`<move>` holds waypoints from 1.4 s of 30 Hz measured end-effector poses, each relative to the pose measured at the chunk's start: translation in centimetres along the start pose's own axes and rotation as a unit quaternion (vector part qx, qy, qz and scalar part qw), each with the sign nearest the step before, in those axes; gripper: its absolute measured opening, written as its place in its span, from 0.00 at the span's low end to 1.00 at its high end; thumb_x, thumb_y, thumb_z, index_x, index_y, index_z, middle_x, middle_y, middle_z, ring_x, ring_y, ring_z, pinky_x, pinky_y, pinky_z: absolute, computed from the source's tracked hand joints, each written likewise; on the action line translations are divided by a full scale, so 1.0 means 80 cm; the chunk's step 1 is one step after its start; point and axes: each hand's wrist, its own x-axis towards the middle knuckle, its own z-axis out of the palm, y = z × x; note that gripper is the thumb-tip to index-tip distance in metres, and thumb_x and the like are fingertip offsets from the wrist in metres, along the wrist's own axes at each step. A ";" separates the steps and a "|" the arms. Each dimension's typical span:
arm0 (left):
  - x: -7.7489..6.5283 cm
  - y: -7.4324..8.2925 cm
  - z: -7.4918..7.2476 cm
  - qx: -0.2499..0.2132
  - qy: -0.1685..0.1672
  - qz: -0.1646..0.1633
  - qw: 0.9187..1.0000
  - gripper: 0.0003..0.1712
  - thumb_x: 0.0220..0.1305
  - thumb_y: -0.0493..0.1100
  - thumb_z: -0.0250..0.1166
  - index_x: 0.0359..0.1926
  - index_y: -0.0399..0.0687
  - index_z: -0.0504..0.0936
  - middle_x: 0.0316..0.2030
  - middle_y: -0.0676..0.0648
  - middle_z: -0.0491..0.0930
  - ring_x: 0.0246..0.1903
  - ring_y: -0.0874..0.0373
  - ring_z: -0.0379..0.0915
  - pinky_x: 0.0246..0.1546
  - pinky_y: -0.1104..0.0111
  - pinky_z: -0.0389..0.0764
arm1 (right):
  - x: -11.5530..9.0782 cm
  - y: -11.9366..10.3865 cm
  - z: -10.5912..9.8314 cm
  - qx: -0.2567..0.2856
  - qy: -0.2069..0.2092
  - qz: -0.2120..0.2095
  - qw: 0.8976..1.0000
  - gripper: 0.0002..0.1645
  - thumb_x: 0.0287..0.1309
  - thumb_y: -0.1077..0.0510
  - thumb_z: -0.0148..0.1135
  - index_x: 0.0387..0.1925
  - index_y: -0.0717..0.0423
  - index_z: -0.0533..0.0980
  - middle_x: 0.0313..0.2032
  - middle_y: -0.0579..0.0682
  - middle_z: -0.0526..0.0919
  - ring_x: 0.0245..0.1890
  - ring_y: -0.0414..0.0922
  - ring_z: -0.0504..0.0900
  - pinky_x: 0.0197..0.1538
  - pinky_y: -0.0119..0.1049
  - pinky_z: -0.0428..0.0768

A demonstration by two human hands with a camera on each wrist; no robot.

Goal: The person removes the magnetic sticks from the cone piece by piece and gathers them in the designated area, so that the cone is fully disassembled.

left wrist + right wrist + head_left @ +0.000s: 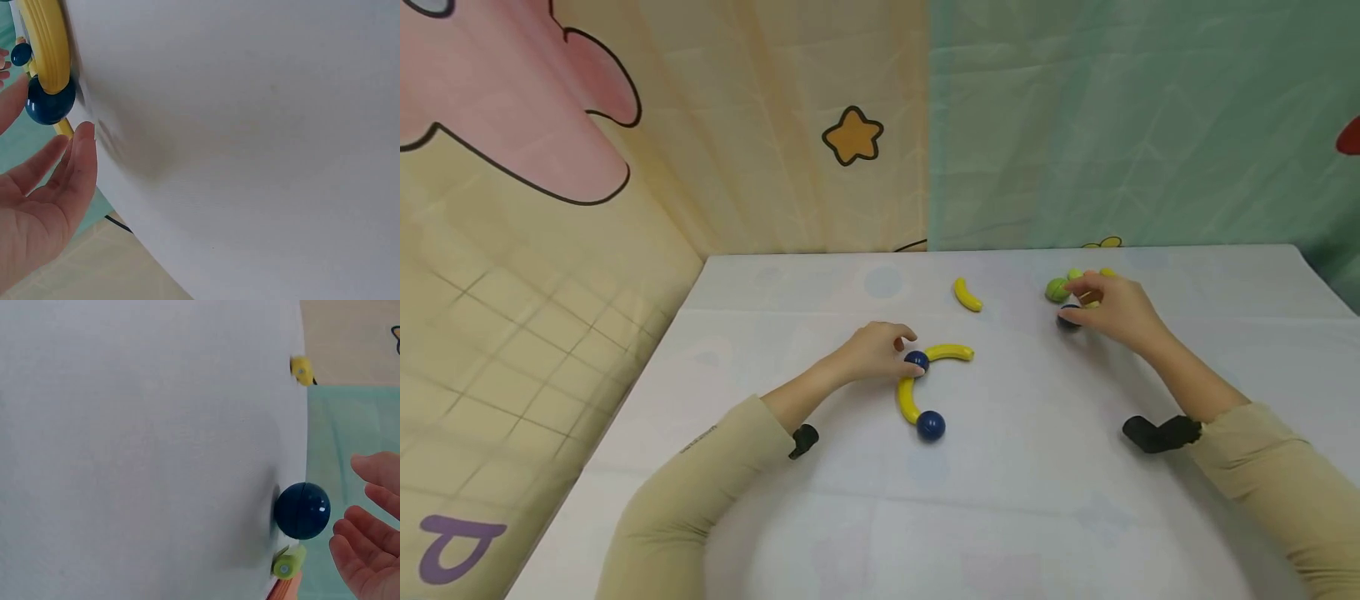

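Two yellow curved rods and two dark blue balls form a chain on the table: a lower rod point(907, 400), an upper rod point(950, 352), an end ball point(931, 426) and a middle ball point(916, 359). My left hand point(872, 352) is around the middle ball, thumb beside it; in the left wrist view the fingers point(81, 156) stand apart from the ball point(50, 103). At the right, my right hand point(1112, 308) hovers by another blue ball point(1067, 318). In the right wrist view, a gap separates its loosely bent fingers from that ball point(303, 510).
A separate yellow curved rod point(967, 296) lies toward the back of the white table point(1015, 500). A green ball point(1057, 290) and several green and yellow pieces sit behind the right hand, partly covered. A patterned curtain point(1037, 125) hangs behind the table.
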 end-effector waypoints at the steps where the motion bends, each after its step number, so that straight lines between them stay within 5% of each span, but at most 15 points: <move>1: -0.001 -0.002 0.002 -0.006 0.000 -0.007 1.000 0.29 0.53 0.53 0.70 0.54 0.43 0.77 0.39 0.46 0.78 0.34 0.57 0.71 0.36 0.69 0.72 | 0.000 -0.003 0.000 0.001 0.003 -0.002 1.000 0.23 0.51 0.57 0.68 0.47 0.66 0.76 0.43 0.63 0.76 0.42 0.58 0.79 0.40 0.42 0.76; 10: -0.008 -0.004 0.013 -0.062 0.006 -0.027 0.998 0.25 0.56 0.51 0.68 0.51 0.43 0.78 0.32 0.49 0.77 0.31 0.57 0.70 0.31 0.71 0.71 | 0.004 -0.044 0.020 0.038 -0.049 -0.068 0.996 0.22 0.52 0.60 0.68 0.48 0.67 0.76 0.44 0.63 0.80 0.42 0.55 0.77 0.46 0.50 0.76; 25: -0.006 -0.006 0.023 -0.089 0.028 -0.039 0.995 0.21 0.55 0.50 0.69 0.48 0.44 0.80 0.28 0.49 0.74 0.27 0.57 0.67 0.27 0.72 0.66 | 0.027 -0.100 0.096 0.086 -0.190 -0.121 0.971 0.20 0.52 0.61 0.67 0.47 0.65 0.77 0.39 0.57 0.81 0.39 0.49 0.78 0.41 0.39 0.79; 42: -0.006 -0.006 0.027 -0.101 0.051 -0.010 0.994 0.19 0.55 0.48 0.70 0.45 0.44 0.80 0.26 0.49 0.73 0.27 0.58 0.66 0.27 0.73 0.64 | 0.039 -0.121 0.131 0.063 -0.202 -0.142 0.967 0.13 0.51 0.63 0.68 0.41 0.60 0.82 0.32 0.50 0.81 0.31 0.44 0.74 0.36 0.33 0.76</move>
